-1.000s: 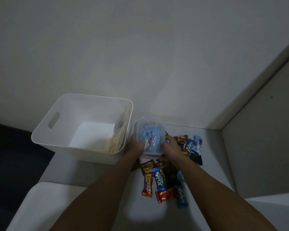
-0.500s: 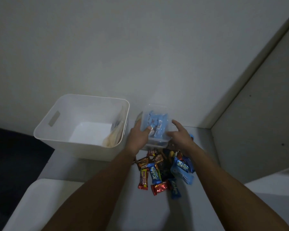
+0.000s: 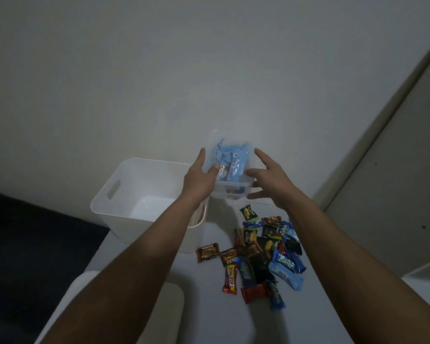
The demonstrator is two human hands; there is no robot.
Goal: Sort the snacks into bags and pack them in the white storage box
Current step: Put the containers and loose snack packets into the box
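My left hand [image 3: 198, 180] grips a clear plastic bag [image 3: 233, 165] of light blue snack packets, thumb on its front and fingers behind, holding it above the table beside the white storage box [image 3: 124, 181]. At the bag's right edge my right hand [image 3: 271, 181] is spread with straight fingers; I cannot tell whether it touches the bag. A pile of several loose snacks [image 3: 263, 252] in blue, brown, red and dark wrappers lies on the white table [image 3: 209, 314] below my hands. Another filled bag [image 3: 198, 216] leans inside the box against its right wall, partly hidden by my left forearm.
The box stands at the table's far left corner, its handle cut-out facing left. A pale wall rises right behind the table, and a grey panel [image 3: 395, 170] closes the right side. A white rounded surface [image 3: 164, 309] sits at the lower left, beside dark floor [image 3: 23, 244].
The bag has risen off the table and moved up against the wall. My right hand has let go of its side and spread its fingers. More of the snack pile shows.
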